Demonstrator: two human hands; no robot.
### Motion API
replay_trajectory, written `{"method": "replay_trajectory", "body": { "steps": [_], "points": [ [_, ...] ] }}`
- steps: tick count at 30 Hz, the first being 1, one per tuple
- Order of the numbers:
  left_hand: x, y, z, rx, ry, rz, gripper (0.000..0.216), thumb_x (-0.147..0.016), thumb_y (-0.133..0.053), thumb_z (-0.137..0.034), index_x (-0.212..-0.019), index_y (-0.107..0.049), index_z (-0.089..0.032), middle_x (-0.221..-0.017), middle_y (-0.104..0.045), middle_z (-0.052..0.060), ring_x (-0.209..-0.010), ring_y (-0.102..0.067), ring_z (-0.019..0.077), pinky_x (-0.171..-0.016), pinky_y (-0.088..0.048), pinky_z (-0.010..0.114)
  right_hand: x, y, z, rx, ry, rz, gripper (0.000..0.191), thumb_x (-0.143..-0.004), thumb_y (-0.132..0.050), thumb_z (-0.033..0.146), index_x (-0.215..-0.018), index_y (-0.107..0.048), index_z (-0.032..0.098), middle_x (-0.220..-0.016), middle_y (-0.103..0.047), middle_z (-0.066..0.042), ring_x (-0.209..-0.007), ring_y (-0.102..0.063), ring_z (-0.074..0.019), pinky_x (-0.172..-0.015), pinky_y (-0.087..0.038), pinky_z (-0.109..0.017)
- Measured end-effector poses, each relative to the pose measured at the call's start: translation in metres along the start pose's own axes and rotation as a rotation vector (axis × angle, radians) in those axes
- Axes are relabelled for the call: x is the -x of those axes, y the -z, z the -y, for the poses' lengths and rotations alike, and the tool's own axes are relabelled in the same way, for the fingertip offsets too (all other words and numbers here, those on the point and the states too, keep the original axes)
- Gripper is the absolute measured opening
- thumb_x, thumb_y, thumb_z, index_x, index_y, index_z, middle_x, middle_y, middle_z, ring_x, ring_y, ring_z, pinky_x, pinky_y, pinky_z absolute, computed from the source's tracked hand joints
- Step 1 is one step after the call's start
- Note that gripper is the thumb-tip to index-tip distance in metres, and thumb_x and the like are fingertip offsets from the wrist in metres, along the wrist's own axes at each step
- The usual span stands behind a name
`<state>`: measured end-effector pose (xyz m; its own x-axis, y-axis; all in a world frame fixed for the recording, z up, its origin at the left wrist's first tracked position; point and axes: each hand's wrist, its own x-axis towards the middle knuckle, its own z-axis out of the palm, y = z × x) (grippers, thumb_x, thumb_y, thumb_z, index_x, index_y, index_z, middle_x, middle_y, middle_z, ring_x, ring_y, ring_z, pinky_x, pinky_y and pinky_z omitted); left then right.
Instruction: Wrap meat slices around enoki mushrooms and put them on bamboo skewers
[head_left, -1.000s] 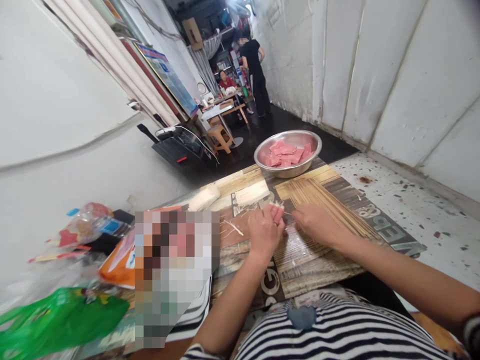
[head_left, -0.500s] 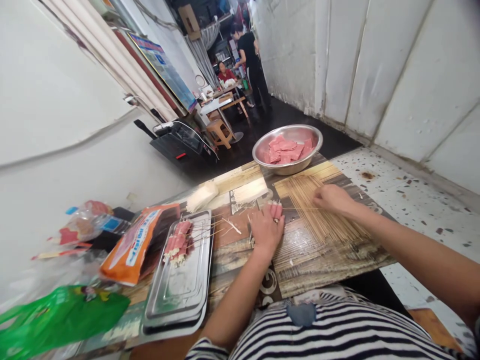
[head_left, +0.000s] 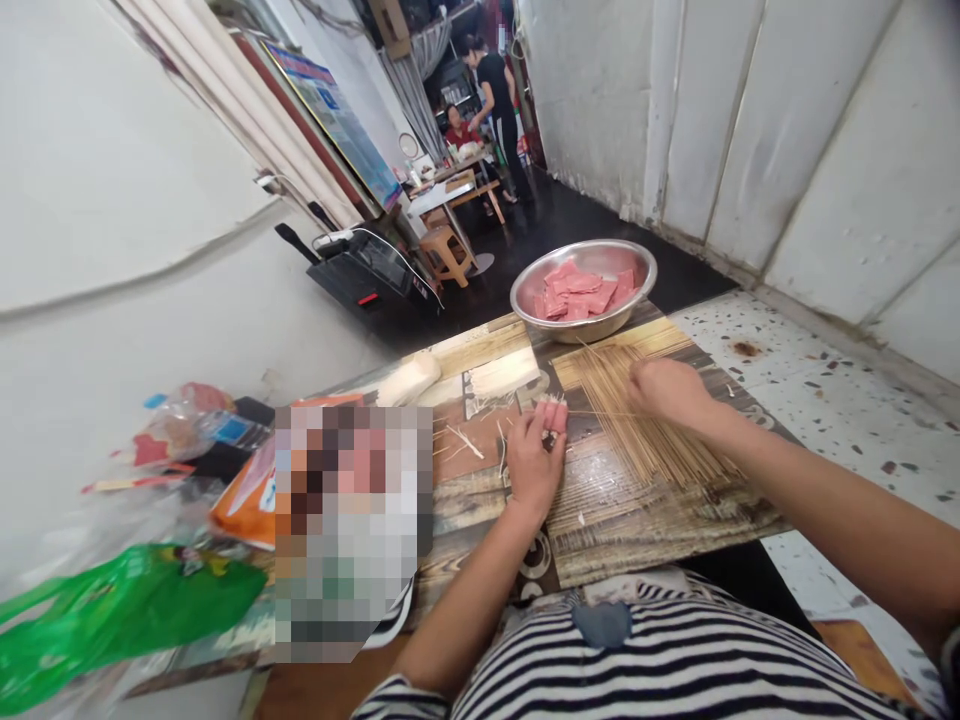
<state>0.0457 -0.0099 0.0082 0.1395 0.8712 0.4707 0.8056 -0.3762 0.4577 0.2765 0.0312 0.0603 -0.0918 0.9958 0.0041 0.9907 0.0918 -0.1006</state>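
My left hand point(head_left: 534, 468) is closed on a pink meat roll point(head_left: 553, 415) with pale enoki ends sticking out, held down on the table. In my right hand point(head_left: 671, 392) is the end of a thin bamboo skewer point(head_left: 596, 413), which runs left to the roll; how deep its tip goes in I cannot tell. Beneath that hand lies a spread of bamboo skewers point(head_left: 637, 430). Beyond the left hand, a flat row of enoki mushrooms point(head_left: 502, 376) sits beside a larger enoki bunch point(head_left: 409, 380). A steel bowl point(head_left: 645, 272) holds pink meat slices point(head_left: 576, 290) at the far edge.
At the left, a blurred-out patch covers most of a metal tray point(head_left: 401, 615). An orange packet point(head_left: 244, 505) and a green plastic bag point(head_left: 150, 610) lie further left. Loose enoki strands point(head_left: 465, 440) are scattered on the table. Two people point(head_left: 499, 110) are at a back table.
The view has shifted slightly. Both hands keep nearly the same place, with the skewer still between the right hand and the roll. The tray area is now blurred out.
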Motion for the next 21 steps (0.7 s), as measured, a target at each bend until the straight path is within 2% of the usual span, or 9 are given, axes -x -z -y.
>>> {"method": "replay_trajectory", "body": {
  "steps": [4,8,13,17,21],
  "points": [
    [0.001,-0.001,-0.002,0.005,0.003,-0.026,0.040,-0.080,-0.063,-0.018,-0.119,-0.057,-0.018,-0.110,-0.061,0.011,-0.104,-0.057,0.0231,-0.092,-0.048,0.039,0.019,0.001,-0.006,-0.028,0.148,-0.121,0.024,-0.091,-0.042,0.022,-0.087,-0.062,0.011,-0.088,-0.066,-0.015,-0.080,-0.062,-0.0222,-0.069,-0.041,-0.029],
    [-0.001,0.000,-0.004,-0.016,0.006,-0.036,0.038,-0.079,-0.059,-0.014,-0.117,-0.055,-0.017,-0.109,-0.062,0.011,-0.104,-0.057,0.0241,-0.093,-0.047,0.041,0.063,-0.011,-0.011,-0.211,0.295,-0.112,0.024,-0.094,-0.040,0.029,-0.088,-0.060,0.017,-0.085,-0.065,-0.007,-0.074,-0.059,-0.0172,-0.065,-0.039,-0.026],
    [-0.006,-0.001,-0.006,-0.071,-0.017,-0.022,0.044,-0.072,-0.058,-0.009,-0.115,-0.054,-0.017,-0.110,-0.061,0.011,-0.106,-0.055,0.0263,-0.095,-0.045,0.044,0.109,-0.033,-0.010,-0.239,0.302,-0.130,0.023,-0.095,-0.038,0.025,-0.089,-0.060,0.019,-0.083,-0.064,-0.005,-0.073,-0.060,-0.0163,-0.064,-0.039,-0.026],
    [-0.005,-0.003,-0.006,-0.066,-0.002,-0.026,0.044,-0.070,-0.058,-0.007,-0.113,-0.054,-0.017,-0.109,-0.061,0.010,-0.105,-0.055,0.0257,-0.093,-0.047,0.042,0.116,-0.037,-0.006,-0.208,0.372,-0.141,0.024,-0.095,-0.039,0.021,-0.088,-0.061,0.019,-0.081,-0.061,-0.004,-0.073,-0.059,-0.0148,-0.062,-0.037,-0.025],
    [-0.002,0.000,-0.008,-0.038,0.032,-0.025,0.036,-0.071,-0.056,-0.006,-0.105,-0.056,-0.018,-0.106,-0.062,0.009,-0.103,-0.056,0.0241,-0.090,-0.048,0.040,0.116,-0.034,-0.002,-0.135,0.401,-0.109,0.020,-0.093,-0.042,0.016,-0.093,-0.063,0.019,-0.080,-0.059,-0.002,-0.065,-0.055,-0.0130,-0.056,-0.031,-0.025]
  ]
}}
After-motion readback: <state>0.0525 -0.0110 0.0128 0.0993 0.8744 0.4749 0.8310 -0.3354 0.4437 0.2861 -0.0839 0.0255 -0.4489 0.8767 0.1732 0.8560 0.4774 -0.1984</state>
